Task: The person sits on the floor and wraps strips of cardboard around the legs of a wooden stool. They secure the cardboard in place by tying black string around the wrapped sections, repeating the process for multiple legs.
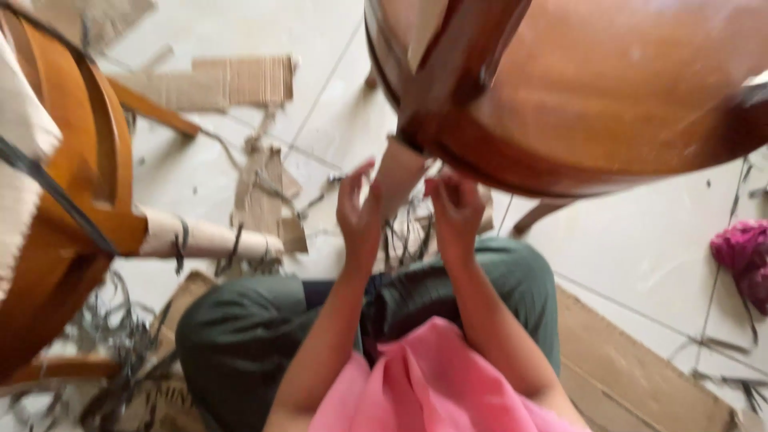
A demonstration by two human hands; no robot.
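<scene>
the dark wooden chair tips toward the seated person, so its paper-wrapped leg sits between both hands. left hand spread open beside it; right hand seemingly pinches the wrap, though blurred.

Glossy varnished wood chair, paper-wrapped leg — matt corrugated cardboard, pink cloth
</scene>
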